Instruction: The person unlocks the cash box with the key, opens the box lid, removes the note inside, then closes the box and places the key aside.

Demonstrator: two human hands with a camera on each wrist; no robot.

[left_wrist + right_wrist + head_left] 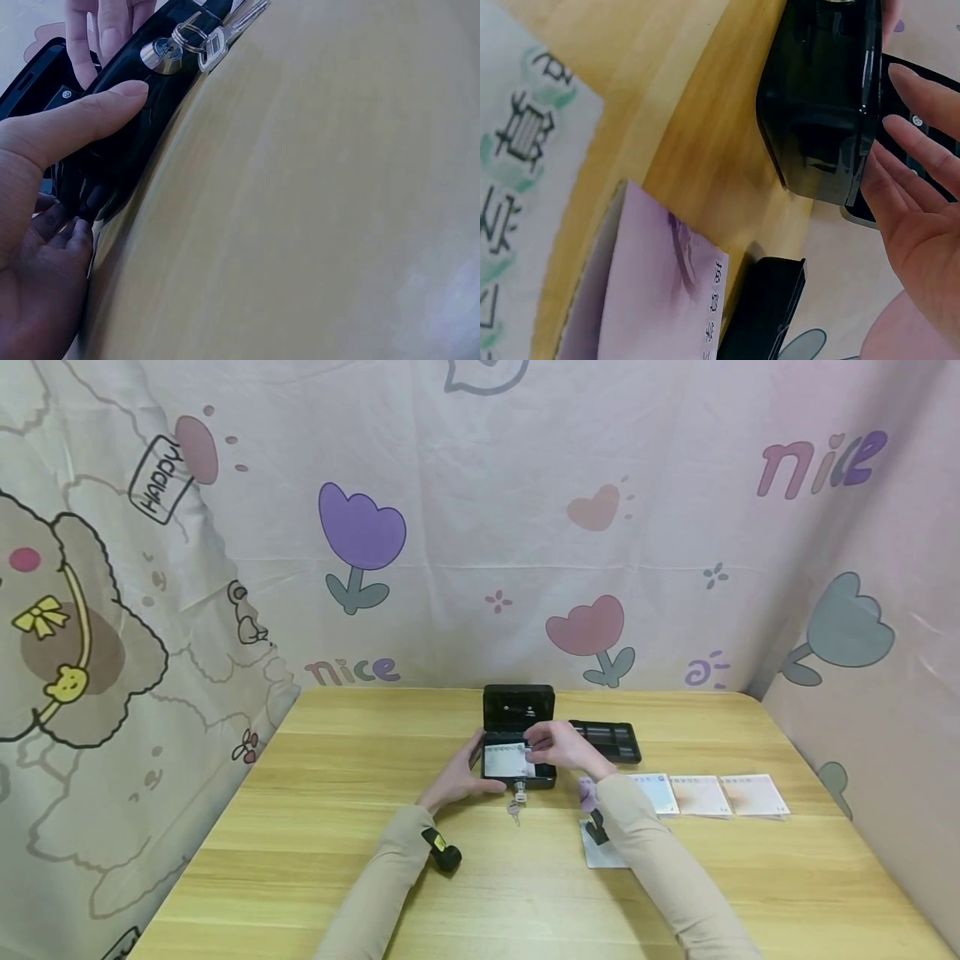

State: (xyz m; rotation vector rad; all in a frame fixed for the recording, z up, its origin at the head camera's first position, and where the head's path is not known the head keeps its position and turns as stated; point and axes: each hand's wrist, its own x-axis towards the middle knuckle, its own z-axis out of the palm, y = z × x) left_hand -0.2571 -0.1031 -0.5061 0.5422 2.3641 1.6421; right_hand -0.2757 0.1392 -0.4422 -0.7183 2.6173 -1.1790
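Observation:
A small black cash box (546,782) stands on the table with its lid (517,717) raised. Pale printed paper notes (504,761) lie inside it. My left hand (459,777) grips the box's left end, with the thumb across the front wall in the left wrist view. Over the right part of the box, my right hand (564,747) has its fingers reaching inside at the notes' right end. Those fingers look relaxed in the right wrist view, where no held note shows. A key ring with keys (217,51) hangs from the front lock.
A black compartment tray (617,740) lies right of the box. Further right, note piles sit in a row: purple (587,793), blue (652,792) and two pinkish ones (699,793). A grey-green pile (603,850) lies nearer, partly under the right forearm. A printed curtain (465,527) hangs behind the table.

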